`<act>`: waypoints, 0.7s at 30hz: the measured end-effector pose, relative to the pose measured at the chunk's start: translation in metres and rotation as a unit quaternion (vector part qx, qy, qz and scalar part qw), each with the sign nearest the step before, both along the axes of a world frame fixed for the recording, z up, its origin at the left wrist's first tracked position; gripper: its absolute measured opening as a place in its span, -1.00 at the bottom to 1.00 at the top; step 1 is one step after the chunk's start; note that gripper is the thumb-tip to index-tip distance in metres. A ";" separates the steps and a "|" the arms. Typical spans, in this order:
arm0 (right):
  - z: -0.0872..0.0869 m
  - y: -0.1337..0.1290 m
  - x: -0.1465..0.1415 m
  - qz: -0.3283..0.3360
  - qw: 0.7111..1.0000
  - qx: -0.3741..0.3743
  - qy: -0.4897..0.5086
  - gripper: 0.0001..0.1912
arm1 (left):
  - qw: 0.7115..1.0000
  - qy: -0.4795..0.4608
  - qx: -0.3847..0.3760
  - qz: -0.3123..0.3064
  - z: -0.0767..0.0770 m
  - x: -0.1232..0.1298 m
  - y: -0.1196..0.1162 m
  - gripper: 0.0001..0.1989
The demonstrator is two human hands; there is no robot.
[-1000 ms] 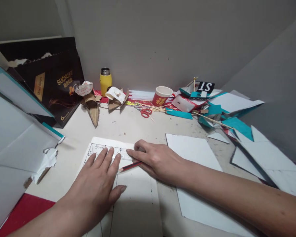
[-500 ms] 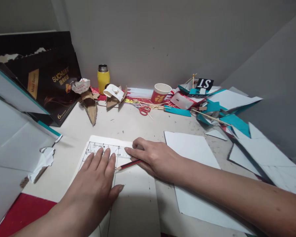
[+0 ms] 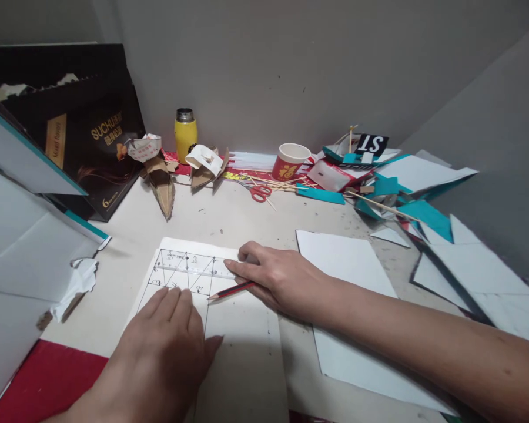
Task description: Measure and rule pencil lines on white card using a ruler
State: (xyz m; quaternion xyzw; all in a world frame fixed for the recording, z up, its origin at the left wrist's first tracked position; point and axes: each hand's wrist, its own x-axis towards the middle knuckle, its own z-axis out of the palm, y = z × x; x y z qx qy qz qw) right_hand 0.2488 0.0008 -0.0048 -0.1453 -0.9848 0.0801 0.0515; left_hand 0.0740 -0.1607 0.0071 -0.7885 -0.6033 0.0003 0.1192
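Note:
My right hand (image 3: 277, 275) grips a red-and-black pencil (image 3: 233, 289), its sharpened tip pointing left at a drawn line. The index fingertip of that hand touches the right part of a clear ruler (image 3: 199, 271). Under both hands lies a white card (image 3: 242, 335) with a drawn grid, diagonals and small written marks in its upper left. My left hand (image 3: 165, 346) rests on the card below the ruler, fingers side by side and bent a little, thumb out to the right, holding nothing. It covers the lower left of the drawing.
Another white sheet (image 3: 348, 264) lies under my right forearm. Scissors (image 3: 260, 192), thin sticks, a red mug (image 3: 291, 161) and a yellow bottle (image 3: 186, 135) stand or lie at the back. Teal-and-white scraps (image 3: 427, 217) fill the right; a black box (image 3: 101, 135) leans at left.
My left hand has come off the ruler and slid back toward me, its fingers bending, so more of the grid shows. The right hand with the pencil has stayed in place.

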 end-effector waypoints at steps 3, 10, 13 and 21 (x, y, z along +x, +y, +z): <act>-0.001 0.000 0.001 0.000 1.000 0.003 0.002 -0.65 | 0.998 0.048 0.035 0.016 -0.007 -0.003 0.000 -0.52; -0.004 0.000 0.001 0.017 0.999 0.024 0.037 -0.66 | 0.982 0.016 -0.166 0.086 -0.007 0.003 0.006 -0.22; -0.006 0.000 0.001 0.016 0.998 0.034 0.043 -0.65 | 0.964 -0.013 -0.238 0.115 -0.001 0.003 0.008 -0.21; -0.005 -0.001 -0.001 0.016 0.998 0.043 0.042 -0.66 | 0.953 -0.062 -0.268 0.131 0.001 0.002 0.009 -0.21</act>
